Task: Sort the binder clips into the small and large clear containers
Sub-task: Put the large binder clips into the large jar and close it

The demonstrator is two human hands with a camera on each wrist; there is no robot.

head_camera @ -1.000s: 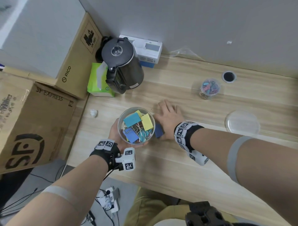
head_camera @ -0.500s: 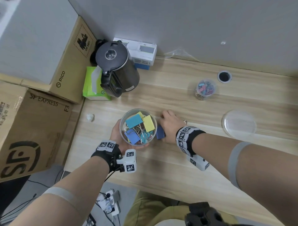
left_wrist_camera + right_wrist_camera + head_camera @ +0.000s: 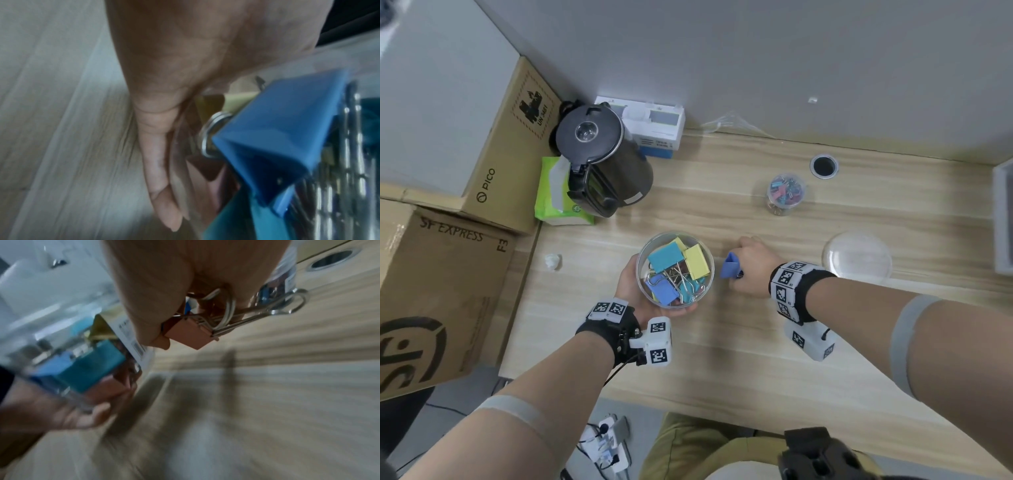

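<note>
Left hand [image 3: 640,294]: cups the large jar [image 3: 675,270] from below and the side, fingers curled round its clear wall; lifted at the near edge of the worktop [image 3: 756,359]
Large jar: open-topped; holds big clips in teal, yellow and blue with silver handles
Right hand [image 3: 751,267]: just right of the jar, fingers closed on clips; blue clip [image 3: 730,265] sticks out toward the jar in the head view; pink clip [image 3: 191,335] pinched at the fingertips in the wrist view, wire handles pointing away
Small jar [image 3: 786,192]: stands farther back on the worktop, well apart from both hands; filled with small pink and blue clips
Lid [image 3: 858,262]: clear disc lying flat, right of the right hand
Kettle [image 3: 602,161]: dark, back left, beside a green pack [image 3: 551,198]
Boxes [image 3: 445,274]: cardboard, left of the worktop
</note>
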